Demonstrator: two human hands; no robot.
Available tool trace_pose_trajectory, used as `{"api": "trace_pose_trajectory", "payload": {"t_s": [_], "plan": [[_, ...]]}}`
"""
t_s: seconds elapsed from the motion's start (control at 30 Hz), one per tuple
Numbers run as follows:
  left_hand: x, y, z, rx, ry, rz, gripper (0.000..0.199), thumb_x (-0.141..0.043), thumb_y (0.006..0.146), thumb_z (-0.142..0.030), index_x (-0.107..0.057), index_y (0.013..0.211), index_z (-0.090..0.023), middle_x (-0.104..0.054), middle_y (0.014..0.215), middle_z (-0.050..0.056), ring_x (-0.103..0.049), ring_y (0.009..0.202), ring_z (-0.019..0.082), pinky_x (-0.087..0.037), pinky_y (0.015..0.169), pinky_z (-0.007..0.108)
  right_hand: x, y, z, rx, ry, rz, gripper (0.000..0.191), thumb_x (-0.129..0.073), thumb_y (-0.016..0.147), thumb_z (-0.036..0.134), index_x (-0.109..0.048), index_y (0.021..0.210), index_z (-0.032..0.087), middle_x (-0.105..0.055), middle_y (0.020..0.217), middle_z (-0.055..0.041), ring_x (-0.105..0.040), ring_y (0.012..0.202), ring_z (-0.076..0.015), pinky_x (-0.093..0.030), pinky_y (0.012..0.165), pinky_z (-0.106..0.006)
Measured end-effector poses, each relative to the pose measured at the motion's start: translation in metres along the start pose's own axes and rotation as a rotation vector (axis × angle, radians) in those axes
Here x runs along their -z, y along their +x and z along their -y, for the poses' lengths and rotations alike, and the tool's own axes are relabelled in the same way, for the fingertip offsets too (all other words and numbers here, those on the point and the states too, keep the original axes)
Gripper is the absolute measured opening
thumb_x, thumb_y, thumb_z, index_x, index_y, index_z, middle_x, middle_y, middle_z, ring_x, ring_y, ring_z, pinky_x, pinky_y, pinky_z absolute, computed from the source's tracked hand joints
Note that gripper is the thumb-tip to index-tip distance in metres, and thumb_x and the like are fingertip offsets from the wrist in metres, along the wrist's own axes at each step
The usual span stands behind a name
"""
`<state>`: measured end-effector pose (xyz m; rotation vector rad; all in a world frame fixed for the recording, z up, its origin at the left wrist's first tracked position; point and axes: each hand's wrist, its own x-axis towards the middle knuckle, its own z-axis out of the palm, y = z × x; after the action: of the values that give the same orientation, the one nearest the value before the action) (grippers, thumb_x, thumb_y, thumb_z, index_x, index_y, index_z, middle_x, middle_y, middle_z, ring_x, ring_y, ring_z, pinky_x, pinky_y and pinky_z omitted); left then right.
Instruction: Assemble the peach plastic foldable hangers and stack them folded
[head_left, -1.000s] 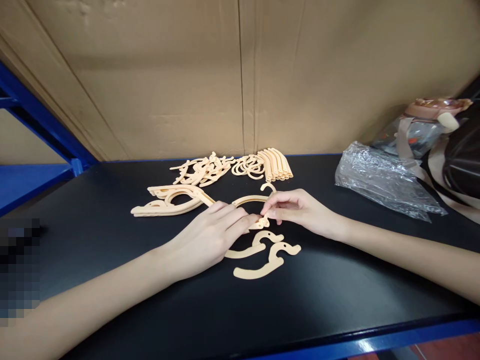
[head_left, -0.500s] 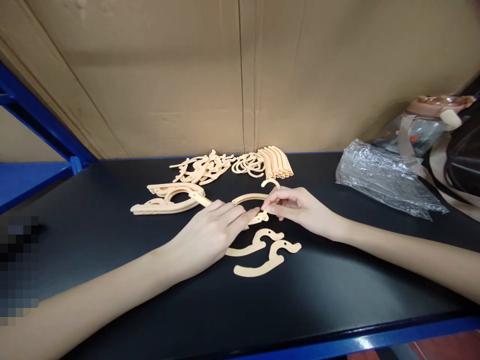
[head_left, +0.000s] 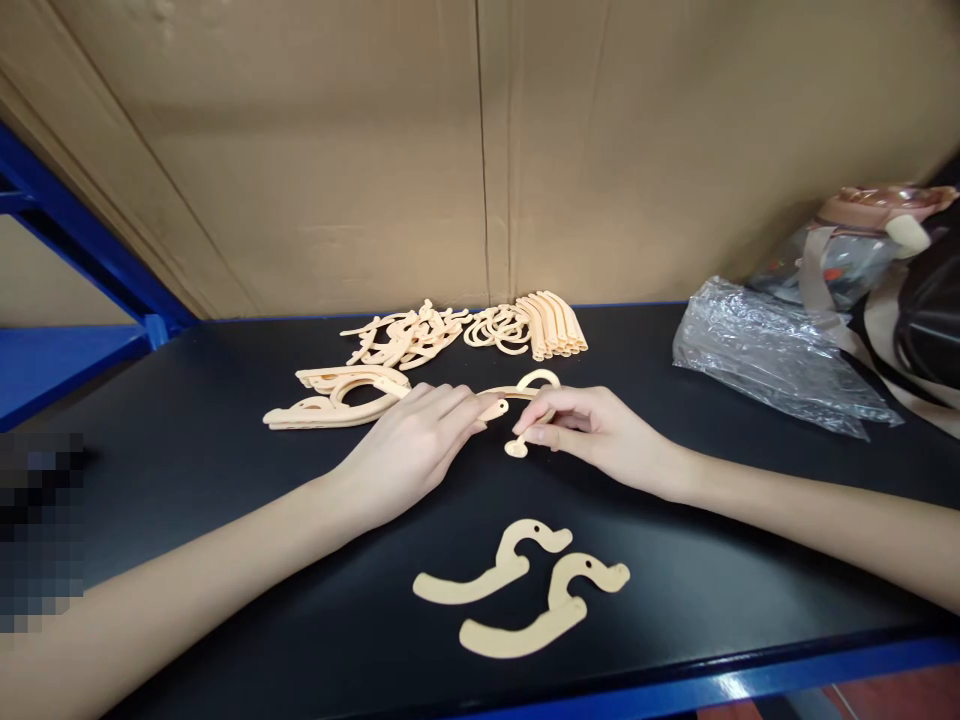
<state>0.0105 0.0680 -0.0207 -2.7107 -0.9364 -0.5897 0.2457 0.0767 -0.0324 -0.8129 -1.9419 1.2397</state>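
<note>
My left hand is closed around a beige plastic hanger arm, whose holed end sticks out past the fingertips. In my right hand a beige hanger hook is pinched between thumb and fingers, its round base pointing down. The hook's base and the arm's end are apart. Behind both hands lies another curved arm, partly hidden. Nearer the front edge rest two flat hanger pieces with curved necks, one farther back and one closer.
Stacked folded hangers lie left of my left hand. At the back are a loose pile of neck pieces, several hooks and a row of arms. Clear plastic wrap, a strapped bottle and a dark bag occupy the right.
The two flat neck pieces have shifted toward the front edge. My hands have drawn slightly apart, and the hook has separated from the arm end, where they were close together before.
</note>
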Motion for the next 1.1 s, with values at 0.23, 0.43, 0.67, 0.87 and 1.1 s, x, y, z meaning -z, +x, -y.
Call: {"api": "trace_pose_trajectory", "payload": {"t_s": [0.23, 0.43, 0.67, 0.87, 1.1], "plan": [[0.003, 0.002, -0.008, -0.105, -0.111, -0.026, 0.018, -0.041, 0.098, -0.013, -0.054, 0.111, -0.014, -0.066, 0.099, 0.004, -0.058, 0.087, 0.016, -0.041, 0.078, 0.029, 0.009, 0.005, -0.004, -0.079, 0.269, -0.107, 0.014, -0.071, 0.081, 0.030, -0.069, 0.090, 0.020, -0.066, 0.084, 0.0004, -0.059, 0.078, -0.0105, -0.048, 0.071, -0.024], [0.005, 0.003, -0.010, -0.128, -0.060, -0.058, 0.020, -0.040, 0.098, -0.010, -0.053, 0.112, -0.012, -0.067, 0.092, 0.005, -0.060, 0.086, 0.016, -0.043, 0.076, 0.029, 0.012, 0.005, -0.001, -0.129, 0.273, -0.037, 0.016, -0.072, 0.079, 0.031, -0.071, 0.091, 0.021, -0.066, 0.082, -0.0002, -0.058, 0.076, -0.0111, -0.047, 0.072, -0.025], [0.006, 0.001, -0.009, -0.135, -0.133, -0.026, 0.021, -0.041, 0.098, -0.010, -0.053, 0.114, -0.013, -0.066, 0.095, 0.006, -0.059, 0.089, 0.016, -0.044, 0.079, 0.028, 0.013, 0.005, 0.001, -0.135, 0.247, -0.001, 0.015, -0.072, 0.080, 0.032, -0.073, 0.090, 0.021, -0.067, 0.081, 0.0005, -0.059, 0.077, -0.0105, -0.046, 0.073, -0.025], [0.004, -0.001, -0.009, -0.163, -0.122, 0.003, 0.026, -0.039, 0.097, -0.006, -0.051, 0.119, -0.011, -0.065, 0.103, 0.008, -0.056, 0.093, 0.016, -0.043, 0.081, 0.029, 0.014, 0.006, 0.001, -0.151, 0.208, 0.010, 0.020, -0.074, 0.077, 0.035, -0.074, 0.090, 0.019, -0.068, 0.080, -0.0009, -0.058, 0.072, -0.0112, -0.048, 0.075, -0.029], [0.006, -0.001, -0.009, -0.229, 0.016, 0.000, 0.030, -0.035, 0.097, -0.005, -0.053, 0.121, -0.008, -0.065, 0.098, 0.010, -0.055, 0.088, 0.019, -0.044, 0.077, 0.032, 0.016, 0.004, -0.001, -0.146, 0.165, 0.016, 0.021, -0.073, 0.078, 0.035, -0.074, 0.092, 0.019, -0.069, 0.079, -0.0008, -0.060, 0.069, -0.0114, -0.050, 0.075, -0.030]]}}
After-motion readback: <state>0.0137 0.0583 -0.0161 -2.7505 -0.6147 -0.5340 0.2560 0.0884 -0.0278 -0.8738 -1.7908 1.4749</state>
